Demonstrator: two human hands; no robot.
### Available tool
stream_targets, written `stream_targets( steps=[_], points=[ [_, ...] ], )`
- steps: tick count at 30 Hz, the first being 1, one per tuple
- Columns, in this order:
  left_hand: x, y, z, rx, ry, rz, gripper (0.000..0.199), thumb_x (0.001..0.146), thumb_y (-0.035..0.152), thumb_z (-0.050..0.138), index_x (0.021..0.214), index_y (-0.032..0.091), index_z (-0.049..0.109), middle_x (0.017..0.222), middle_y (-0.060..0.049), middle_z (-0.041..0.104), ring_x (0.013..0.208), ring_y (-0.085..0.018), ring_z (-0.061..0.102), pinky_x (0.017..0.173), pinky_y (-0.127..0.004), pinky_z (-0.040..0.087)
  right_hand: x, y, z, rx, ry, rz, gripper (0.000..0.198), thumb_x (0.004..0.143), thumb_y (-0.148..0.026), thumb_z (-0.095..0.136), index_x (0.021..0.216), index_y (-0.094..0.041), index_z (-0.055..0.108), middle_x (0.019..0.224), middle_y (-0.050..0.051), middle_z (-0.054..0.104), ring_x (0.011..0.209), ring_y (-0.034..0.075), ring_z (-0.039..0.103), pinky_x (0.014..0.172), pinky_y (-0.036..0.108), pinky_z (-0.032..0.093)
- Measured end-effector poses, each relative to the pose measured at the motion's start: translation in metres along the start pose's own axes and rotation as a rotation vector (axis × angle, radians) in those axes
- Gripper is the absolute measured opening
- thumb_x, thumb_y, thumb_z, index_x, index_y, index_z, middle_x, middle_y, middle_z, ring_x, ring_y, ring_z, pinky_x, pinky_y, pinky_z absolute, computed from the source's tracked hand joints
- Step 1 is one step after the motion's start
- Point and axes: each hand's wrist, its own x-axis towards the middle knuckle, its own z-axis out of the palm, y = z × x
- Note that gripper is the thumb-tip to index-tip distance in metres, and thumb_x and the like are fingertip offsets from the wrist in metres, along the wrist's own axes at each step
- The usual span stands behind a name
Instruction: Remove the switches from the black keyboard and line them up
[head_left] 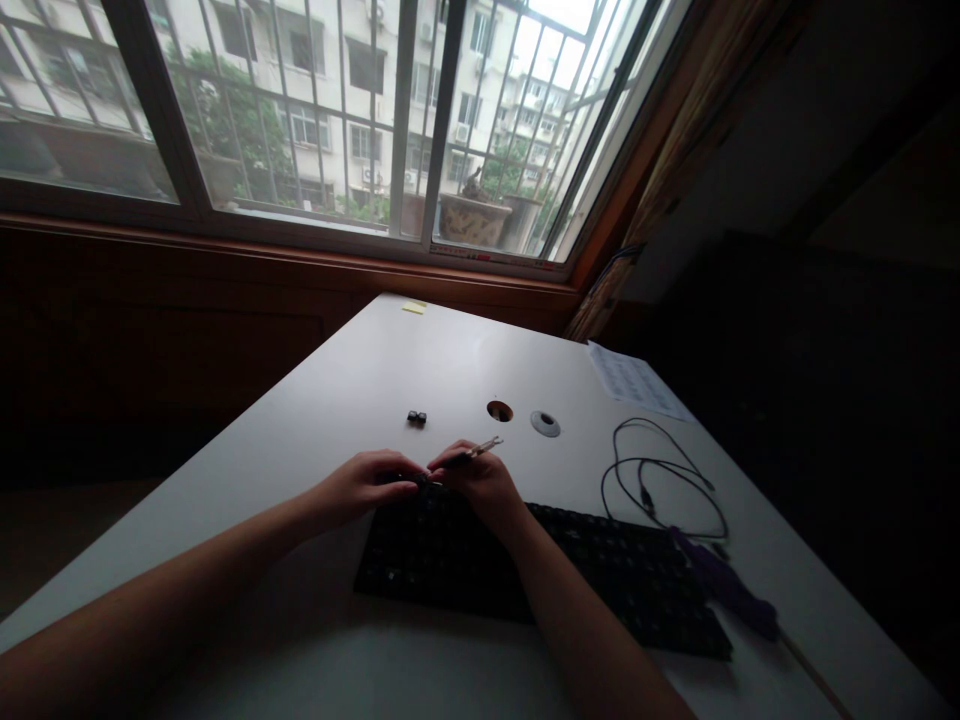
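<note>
White laminate formed the bench [315, 420], the largest thing under both hands. Black and low, the keyboard [540, 575] lay directly beneath and toward the body from the hands, its long axis running left to right and stretching well past the right hand [480, 485], which sat over its far left edge. The left hand [367, 485] rested at that same far corner, fingers curled down onto the keys, fingertips almost meeting those of the right. Beyond the right hand's side, a looped cable [660, 480] lay apart on the bench. The right hand pinched a thin tool [480, 447], whose free end pointed away and rightward. Two loose keycaps [417, 417] sat just ahead of both hands, nearer the left.
</note>
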Motion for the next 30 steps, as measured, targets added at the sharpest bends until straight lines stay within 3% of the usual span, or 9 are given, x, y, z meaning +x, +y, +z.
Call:
stream_targets(
  steps=[14, 24, 30],
  points=[
    [0.001, -0.007, 0.005, -0.142, 0.032, -0.055, 0.026, 0.090, 0.037, 0.063, 0.106, 0.016, 0.066, 0.101, -0.007, 0.071, 0.093, -0.021, 0.065, 0.083, -0.034, 0.051, 0.000, -0.002, 0.001, 0.072, 0.010, 0.026, 0.017, 0.077, -0.037, 0.079, 0.085, -0.023, 0.078, 0.085, 0.003, 0.066, 0.076, 0.017, 0.067, 0.074, 0.033, 0.056],
    [0.002, 0.006, 0.005, -0.269, 0.044, -0.156, 0.026, 0.089, 0.038, 0.065, 0.103, 0.017, 0.067, 0.101, -0.008, 0.071, 0.095, -0.023, 0.064, 0.085, -0.036, 0.049, 0.001, -0.007, 0.002, 0.051, 0.006, -0.005, 0.019, 0.075, -0.040, 0.080, 0.083, -0.023, 0.078, 0.082, 0.003, 0.066, 0.075, 0.016, 0.065, 0.069, 0.030, 0.056],
    [0.002, 0.002, 0.006, -0.355, 0.043, -0.190, 0.023, 0.087, 0.035, 0.068, 0.100, 0.016, 0.066, 0.097, -0.006, 0.071, 0.089, -0.020, 0.064, 0.079, -0.031, 0.048, 0.000, -0.003, 0.000, 0.043, -0.011, -0.020, 0.013, 0.077, -0.035, 0.079, 0.084, -0.024, 0.078, 0.084, 0.002, 0.065, 0.077, 0.016, 0.064, 0.071, 0.031, 0.054]
  ],
)
